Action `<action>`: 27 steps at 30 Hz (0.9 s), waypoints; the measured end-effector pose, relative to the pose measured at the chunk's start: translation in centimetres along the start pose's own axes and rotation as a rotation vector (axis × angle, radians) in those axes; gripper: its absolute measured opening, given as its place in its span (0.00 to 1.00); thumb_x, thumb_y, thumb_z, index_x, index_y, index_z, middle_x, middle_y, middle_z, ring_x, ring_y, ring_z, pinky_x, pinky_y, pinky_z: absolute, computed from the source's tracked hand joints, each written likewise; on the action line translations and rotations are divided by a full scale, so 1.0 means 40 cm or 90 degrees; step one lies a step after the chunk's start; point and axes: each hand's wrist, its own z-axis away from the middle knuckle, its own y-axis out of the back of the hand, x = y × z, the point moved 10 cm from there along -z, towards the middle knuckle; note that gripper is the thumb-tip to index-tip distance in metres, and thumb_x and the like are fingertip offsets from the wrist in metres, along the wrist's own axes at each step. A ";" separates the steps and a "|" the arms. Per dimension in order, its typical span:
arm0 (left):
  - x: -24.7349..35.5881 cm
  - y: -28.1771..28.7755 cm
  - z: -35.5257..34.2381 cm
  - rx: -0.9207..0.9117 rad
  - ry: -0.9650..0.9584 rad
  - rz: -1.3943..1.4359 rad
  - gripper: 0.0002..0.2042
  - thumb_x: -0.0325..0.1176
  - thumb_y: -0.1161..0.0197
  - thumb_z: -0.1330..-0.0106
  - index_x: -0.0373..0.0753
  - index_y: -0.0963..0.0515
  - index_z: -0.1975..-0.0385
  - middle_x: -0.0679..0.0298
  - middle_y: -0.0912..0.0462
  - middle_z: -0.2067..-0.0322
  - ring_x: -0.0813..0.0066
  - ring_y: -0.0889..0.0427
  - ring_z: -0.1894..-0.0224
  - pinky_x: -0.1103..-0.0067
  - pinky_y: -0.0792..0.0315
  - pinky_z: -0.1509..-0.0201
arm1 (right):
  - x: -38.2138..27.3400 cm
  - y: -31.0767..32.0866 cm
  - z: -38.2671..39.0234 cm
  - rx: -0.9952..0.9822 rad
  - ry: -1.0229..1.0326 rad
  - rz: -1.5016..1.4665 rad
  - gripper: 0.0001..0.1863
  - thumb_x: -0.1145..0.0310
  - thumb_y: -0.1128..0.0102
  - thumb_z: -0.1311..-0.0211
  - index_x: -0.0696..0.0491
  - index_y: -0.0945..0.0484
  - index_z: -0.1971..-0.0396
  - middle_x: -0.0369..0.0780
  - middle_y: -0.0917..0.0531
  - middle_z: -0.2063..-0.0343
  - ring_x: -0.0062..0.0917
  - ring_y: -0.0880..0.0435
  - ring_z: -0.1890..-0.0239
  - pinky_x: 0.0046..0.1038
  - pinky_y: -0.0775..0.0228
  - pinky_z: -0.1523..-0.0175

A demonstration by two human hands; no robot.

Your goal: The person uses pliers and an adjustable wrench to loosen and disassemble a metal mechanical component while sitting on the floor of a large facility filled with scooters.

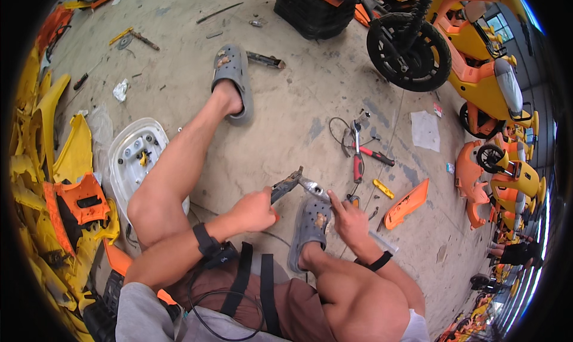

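Observation:
My left hand (pixel 253 210) is wrapped around a dark, worn metal part (pixel 283 187), with a small orange-red bit showing below the fingers. My right hand (pixel 352 222) holds a silver metal piece (pixel 316 190), index finger extended along it; its far end meets the dark part. Below them is my grey clog-covered foot (pixel 310 222). To the right on the concrete floor (pixel 268 139) lie red-handled tools (pixel 358 166), a yellow tool (pixel 383 188) and an orange plastic panel (pixel 406 205).
A white tray of hardware (pixel 128 175) sits by my left leg. Piled yellow and orange panels (pixel 77 199) line the left. A scooter front wheel (pixel 409 52) stands ahead, with more scooters (pixel 513 187) along the right. A co-worker (pixel 519 252) is at far right.

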 end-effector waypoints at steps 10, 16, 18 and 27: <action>-0.017 -0.047 -0.004 -0.013 -0.015 -0.015 0.15 0.26 0.46 0.51 0.24 0.30 0.63 0.38 0.21 0.75 0.39 0.21 0.68 0.56 0.27 0.61 | 0.110 -0.003 -0.078 -0.149 -0.044 -0.087 0.27 0.67 0.29 0.58 0.52 0.22 0.52 0.50 0.18 0.70 0.46 0.19 0.66 0.41 0.28 0.60; -0.016 -0.021 0.000 -0.011 0.005 -0.039 0.17 0.26 0.45 0.51 0.23 0.31 0.61 0.38 0.20 0.73 0.39 0.20 0.65 0.57 0.26 0.60 | 0.100 -0.010 -0.110 -0.304 -0.117 -0.106 0.21 0.66 0.36 0.57 0.58 0.22 0.60 0.53 0.18 0.73 0.50 0.19 0.67 0.43 0.26 0.61; -0.013 -0.017 0.003 -0.006 0.001 -0.048 0.17 0.26 0.45 0.51 0.24 0.31 0.61 0.39 0.20 0.73 0.39 0.20 0.65 0.57 0.26 0.60 | 0.102 -0.024 -0.108 -0.314 -0.092 -0.093 0.22 0.65 0.36 0.55 0.58 0.25 0.58 0.54 0.18 0.73 0.51 0.19 0.67 0.45 0.27 0.61; -0.028 -0.030 -0.019 0.058 -0.020 -0.107 0.17 0.25 0.43 0.51 0.25 0.32 0.61 0.40 0.21 0.76 0.40 0.20 0.69 0.56 0.26 0.62 | 0.041 -0.013 -0.106 -0.231 0.004 -0.087 0.24 0.67 0.35 0.46 0.56 0.33 0.52 0.52 0.19 0.78 0.51 0.19 0.70 0.46 0.28 0.65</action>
